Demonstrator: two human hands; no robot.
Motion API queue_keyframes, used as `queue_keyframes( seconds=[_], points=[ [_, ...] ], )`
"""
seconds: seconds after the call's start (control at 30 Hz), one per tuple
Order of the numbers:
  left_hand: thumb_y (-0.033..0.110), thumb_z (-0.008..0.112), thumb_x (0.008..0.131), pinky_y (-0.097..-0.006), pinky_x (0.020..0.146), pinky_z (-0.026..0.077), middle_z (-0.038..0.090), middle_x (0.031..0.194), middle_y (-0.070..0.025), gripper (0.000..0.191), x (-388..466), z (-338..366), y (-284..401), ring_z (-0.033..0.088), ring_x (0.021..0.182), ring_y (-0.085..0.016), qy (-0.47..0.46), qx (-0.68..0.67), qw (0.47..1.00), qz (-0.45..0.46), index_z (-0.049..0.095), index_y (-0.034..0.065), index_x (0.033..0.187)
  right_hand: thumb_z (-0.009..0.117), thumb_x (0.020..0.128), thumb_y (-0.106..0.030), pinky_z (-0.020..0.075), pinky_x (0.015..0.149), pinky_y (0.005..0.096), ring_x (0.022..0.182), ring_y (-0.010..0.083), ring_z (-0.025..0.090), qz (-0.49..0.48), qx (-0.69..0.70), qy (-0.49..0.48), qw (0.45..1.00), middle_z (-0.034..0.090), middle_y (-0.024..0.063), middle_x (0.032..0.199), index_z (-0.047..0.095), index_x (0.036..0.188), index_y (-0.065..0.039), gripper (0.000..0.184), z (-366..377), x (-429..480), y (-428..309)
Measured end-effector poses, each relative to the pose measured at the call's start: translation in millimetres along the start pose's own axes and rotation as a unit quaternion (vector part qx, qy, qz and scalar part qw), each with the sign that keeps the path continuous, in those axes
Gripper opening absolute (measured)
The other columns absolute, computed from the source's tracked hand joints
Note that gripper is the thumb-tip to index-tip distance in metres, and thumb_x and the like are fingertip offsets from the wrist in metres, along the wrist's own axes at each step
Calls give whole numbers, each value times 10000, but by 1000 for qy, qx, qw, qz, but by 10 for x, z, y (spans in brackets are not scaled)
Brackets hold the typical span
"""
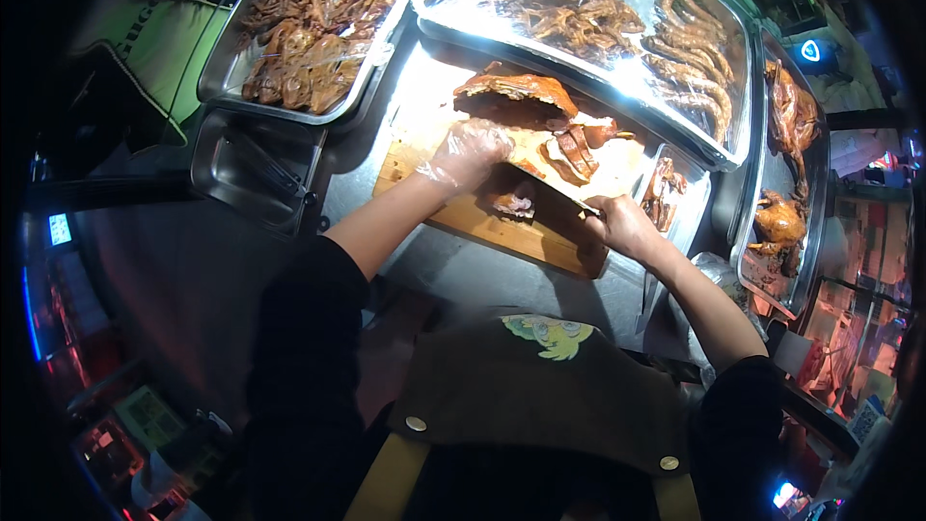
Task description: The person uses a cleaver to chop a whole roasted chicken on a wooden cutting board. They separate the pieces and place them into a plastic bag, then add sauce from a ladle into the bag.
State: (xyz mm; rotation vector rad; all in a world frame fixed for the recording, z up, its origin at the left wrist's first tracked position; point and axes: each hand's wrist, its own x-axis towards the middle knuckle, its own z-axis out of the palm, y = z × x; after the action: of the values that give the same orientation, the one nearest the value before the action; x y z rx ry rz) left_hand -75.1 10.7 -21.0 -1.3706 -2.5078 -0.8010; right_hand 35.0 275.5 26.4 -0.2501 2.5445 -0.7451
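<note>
My left hand (474,153), in a clear plastic glove, is over the wooden cutting board (401,168) at the far end of a knife blade (555,192). Its fingers are curled, and what lies under them is hidden. My bare right hand (628,226) grips the knife's handle at the board's right side. Beyond the blade lie a large browned piece of roast poultry (517,89), hollow side towards me, and several cut slices (575,152). On the near side a small meat piece (514,204) rests in shadow.
Metal trays of cooked meat surround the board: a left tray (338,98), a film-covered back tray (521,51) and a right tray (752,271) with whole roast birds. A small tray (687,202) holds cut pieces. Tongs (278,172) sit in a metal pan (210,166).
</note>
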Motion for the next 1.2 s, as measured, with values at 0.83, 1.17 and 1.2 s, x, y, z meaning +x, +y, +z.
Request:
queue_keyframes(
  seconds=[0.83, 1.17, 1.2],
  points=[
    [0, 577, 673, -384, 726, 512, 625, 802, -90, 198, -409, -32, 200, 631, 833, -281, -31, 62, 992, -104, 620, 108, 833, 603, 781, -163, 533, 718, 407, 676, 365, 647, -59, -2, -24, 998, 630, 231, 677, 664, 957, 36, 272, 53, 86, -23],
    [13, 577, 680, -399, 676, 513, 613, 739, -90, 119, -296, -432, 311, 628, 767, -279, -32, 86, 991, -102, 608, 104, 750, 552, 799, -179, 527, 723, 409, 682, 374, 646, -80, 41, -23, 996, 632, 258, 723, 656, 972, 53, 308, -161, -68, -282],
    [16, 578, 683, -398, 675, 513, 613, 739, -89, 111, -307, -529, 345, 627, 763, -277, -36, 97, 990, -96, 606, 103, 747, 553, 800, -179, 527, 725, 409, 680, 375, 646, -69, 42, -22, 997, 632, 258, 721, 658, 968, 50, 303, -160, -123, -330]
  ],
)
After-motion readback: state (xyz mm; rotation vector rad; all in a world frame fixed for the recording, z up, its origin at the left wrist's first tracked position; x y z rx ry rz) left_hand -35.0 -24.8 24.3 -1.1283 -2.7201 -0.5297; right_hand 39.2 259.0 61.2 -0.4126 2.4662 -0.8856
